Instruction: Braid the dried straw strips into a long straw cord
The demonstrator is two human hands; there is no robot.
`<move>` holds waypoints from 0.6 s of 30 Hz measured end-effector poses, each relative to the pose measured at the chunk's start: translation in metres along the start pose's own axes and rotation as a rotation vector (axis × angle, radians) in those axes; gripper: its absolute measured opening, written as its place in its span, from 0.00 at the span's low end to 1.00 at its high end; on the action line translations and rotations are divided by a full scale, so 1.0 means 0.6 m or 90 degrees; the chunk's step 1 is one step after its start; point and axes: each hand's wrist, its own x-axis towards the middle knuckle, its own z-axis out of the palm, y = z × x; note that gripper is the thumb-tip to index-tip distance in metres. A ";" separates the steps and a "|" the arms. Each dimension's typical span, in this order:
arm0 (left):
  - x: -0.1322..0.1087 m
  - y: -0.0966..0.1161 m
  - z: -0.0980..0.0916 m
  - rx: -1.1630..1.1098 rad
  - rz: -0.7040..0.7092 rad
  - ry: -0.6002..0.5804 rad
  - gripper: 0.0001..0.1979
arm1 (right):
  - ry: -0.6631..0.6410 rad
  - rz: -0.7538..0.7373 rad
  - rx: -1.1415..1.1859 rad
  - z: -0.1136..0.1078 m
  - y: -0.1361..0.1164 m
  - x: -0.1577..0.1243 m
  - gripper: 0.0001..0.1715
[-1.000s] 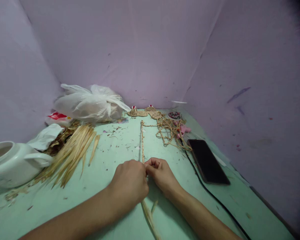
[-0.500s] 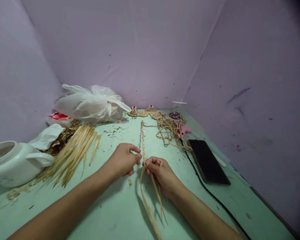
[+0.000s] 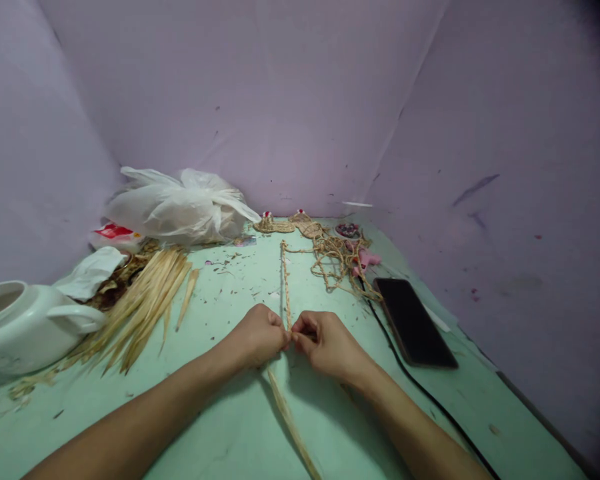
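A thin braid (image 3: 286, 283) of dried plant fibre runs toward me down the middle of the table. At its near end my left hand (image 3: 266, 337) and my right hand (image 3: 325, 343) meet, both closed in a pinch on the strands. One loose strand (image 3: 290, 413) trails from under my left hand toward the front edge; the strands on the right are mostly hidden beneath my right hand. From the braid's far end a cord leads into a tangled heap of braided cord (image 3: 335, 260).
Dried fibre strips (image 3: 147, 307) lie left, beside a white ceramic pot (image 3: 25, 333). Behind them sits a white plastic bag (image 3: 180, 207). On the right are a phone (image 3: 415, 323), a black cable (image 3: 420, 387) and a pink object (image 3: 365, 259). Woven slippers (image 3: 275, 227) stand by the wall.
My left hand has come in to the right and closed on the braid's near end, beside my right hand. The right-hand strands, visible before, are now mostly hidden.
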 end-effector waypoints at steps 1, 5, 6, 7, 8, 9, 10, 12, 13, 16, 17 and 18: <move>0.004 -0.005 0.004 -0.004 0.026 0.021 0.08 | 0.033 -0.026 -0.104 0.001 -0.004 -0.006 0.06; 0.015 -0.021 0.017 -0.039 0.096 0.054 0.08 | 0.114 -0.062 -0.365 0.002 -0.025 -0.027 0.08; 0.015 -0.022 0.019 -0.051 0.094 0.057 0.08 | 0.117 -0.050 -0.385 0.001 -0.030 -0.030 0.09; 0.012 -0.021 0.020 -0.068 0.082 0.058 0.08 | 0.116 -0.033 -0.392 0.002 -0.034 -0.033 0.09; 0.009 -0.019 0.021 -0.089 0.064 0.054 0.08 | 0.111 -0.019 -0.393 0.002 -0.037 -0.036 0.10; 0.006 -0.017 0.022 -0.116 0.040 0.045 0.08 | 0.105 -0.014 -0.393 0.004 -0.040 -0.039 0.10; 0.002 -0.014 0.022 -0.146 0.017 0.033 0.08 | 0.097 -0.019 -0.395 0.007 -0.041 -0.041 0.10; -0.003 -0.011 0.021 -0.198 -0.005 0.012 0.08 | 0.084 -0.054 -0.411 0.014 -0.042 -0.045 0.09; -0.005 -0.010 0.021 -0.212 0.005 0.011 0.08 | 0.080 -0.077 -0.425 0.019 -0.041 -0.048 0.09; -0.003 -0.010 0.020 -0.178 0.086 0.050 0.05 | 0.073 -0.149 -0.454 0.029 -0.039 -0.054 0.10; -0.002 -0.010 0.019 -0.154 0.105 0.063 0.05 | 0.069 -0.173 -0.445 0.029 -0.038 -0.056 0.10; 0.000 -0.010 0.018 -0.135 0.114 0.067 0.05 | 0.059 -0.195 -0.419 0.027 -0.038 -0.058 0.09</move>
